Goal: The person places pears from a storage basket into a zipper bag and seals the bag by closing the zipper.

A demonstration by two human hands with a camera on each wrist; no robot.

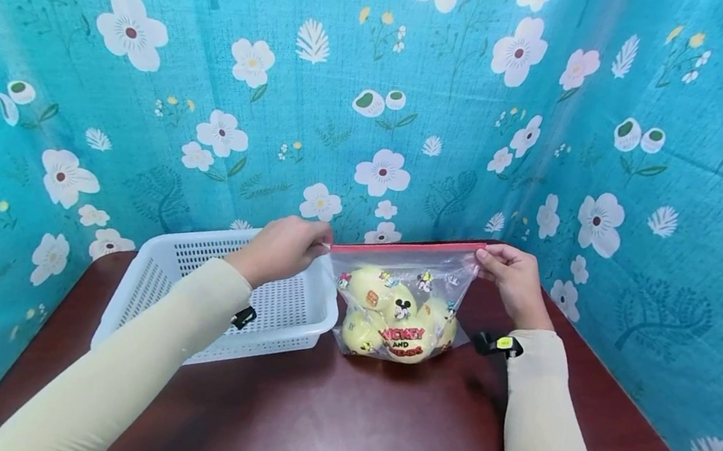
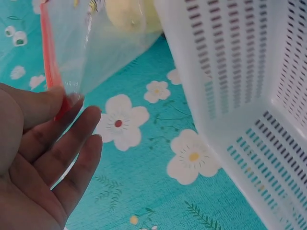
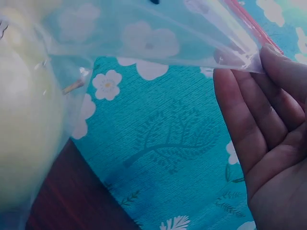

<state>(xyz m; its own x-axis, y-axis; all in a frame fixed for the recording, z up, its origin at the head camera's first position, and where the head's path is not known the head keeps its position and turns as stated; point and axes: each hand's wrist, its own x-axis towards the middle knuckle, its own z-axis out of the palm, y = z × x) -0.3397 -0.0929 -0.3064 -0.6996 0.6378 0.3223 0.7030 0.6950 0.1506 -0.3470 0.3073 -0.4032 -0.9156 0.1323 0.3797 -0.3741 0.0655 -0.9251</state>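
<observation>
A clear zip bag [image 1: 407, 291] with a red top strip and cartoon prints stands on the table, holding several pale yellow round fruits [image 1: 362, 331]. My left hand [image 1: 284, 250] pinches one end of the red strip between thumb and index finger. At the opposite top corner, my right hand [image 1: 517, 278] pinches the bag with thumb and fingers, so the strip is stretched straight between both hands. In the right wrist view a fruit [image 3: 29, 115] with a short brown stem shows through the plastic. The left wrist view shows the red strip [image 2: 50, 57] running down into the left hand's grip.
A white slotted plastic basket [image 1: 153, 268] stands just left of the bag, under my left forearm. The dark red-brown table [image 1: 336, 433] extends toward me. Blue flowered cloth [image 1: 323, 100] hangs behind the table and along both sides.
</observation>
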